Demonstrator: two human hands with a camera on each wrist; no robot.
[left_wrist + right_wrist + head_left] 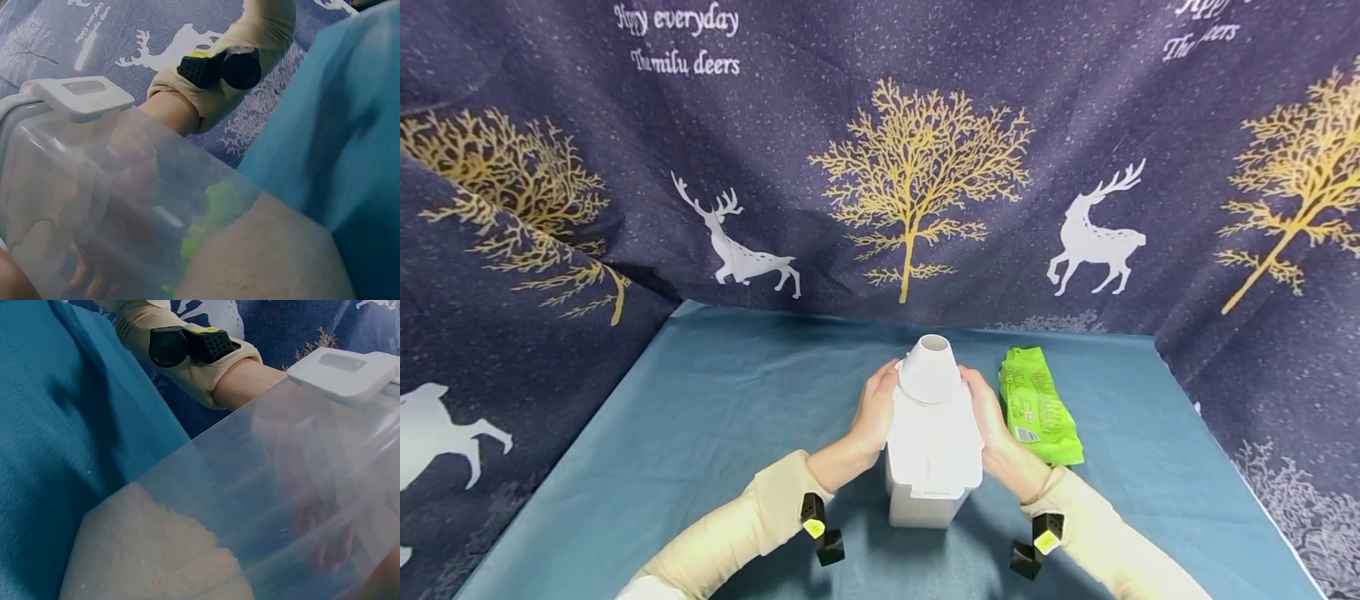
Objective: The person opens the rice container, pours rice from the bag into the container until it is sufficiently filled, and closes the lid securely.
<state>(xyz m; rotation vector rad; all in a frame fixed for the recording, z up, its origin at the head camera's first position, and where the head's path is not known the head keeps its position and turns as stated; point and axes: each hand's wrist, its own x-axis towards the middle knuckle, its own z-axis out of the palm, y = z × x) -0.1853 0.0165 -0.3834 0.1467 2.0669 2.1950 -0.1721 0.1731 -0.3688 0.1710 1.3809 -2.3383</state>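
Observation:
Both hands hold a translucent plastic storage container (pixel 922 510) with a white lid (pixel 931 446), one at each side. On the lid's far end a white cone-shaped spout (pixel 933 367) points upward. The left hand (pixel 876 410) grips the left side and the right hand (pixel 987 412) the right side, both near the spout. Through the clear wall, pale rice-like grains (pixel 269 253) show heaped at the container's bottom end. A white latch (pixel 344 375) closes over the near edge of the lid. In the wrist views the opposite hand appears blurred through the plastic.
A bright green printed bag (pixel 1037 408) lies on the blue cloth-covered table (pixel 737 375), just right of the right hand. Behind the table hangs a dark blue curtain (pixel 820 83) with deer and gold trees. Small black cameras (pixel 822 529) sit on both wrists.

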